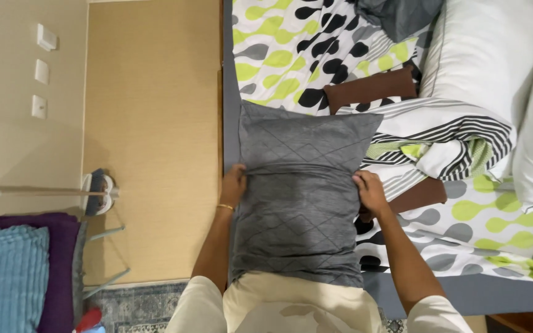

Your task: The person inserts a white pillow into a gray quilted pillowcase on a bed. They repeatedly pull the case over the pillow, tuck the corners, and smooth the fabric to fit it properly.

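Closest to the camera, the person's cream shirt (291, 305) fills the bottom edge, with both forearms reaching forward from it. Between the arms lies a grey quilted pillow (303, 197), stretched lengthwise away from the body, its near end against the shirt and its far end on the bed's left edge. The left hand (234, 185) clasps the pillow's left side about midway along, fingers curled closed onto the fabric; a thin gold bangle (225, 208) sits at that wrist. The right hand (370, 192) grips the opposite side at the same height, fingers closed on the edge, so the pillow is pinched in slightly between the two hands.

Beyond and to the right spreads a bedsheet (285, 55) patterned with green, grey and black drops. A rumpled striped duvet (445, 139) lies just right of the pillow, with a brown cushion (371, 89) above it and a white pillow (488, 55) further back. To the left is tan floor (152, 123), a lamp base (98, 192) by the wall, and folded blue (7, 277) and purple (63, 271) blankets at the lower left.
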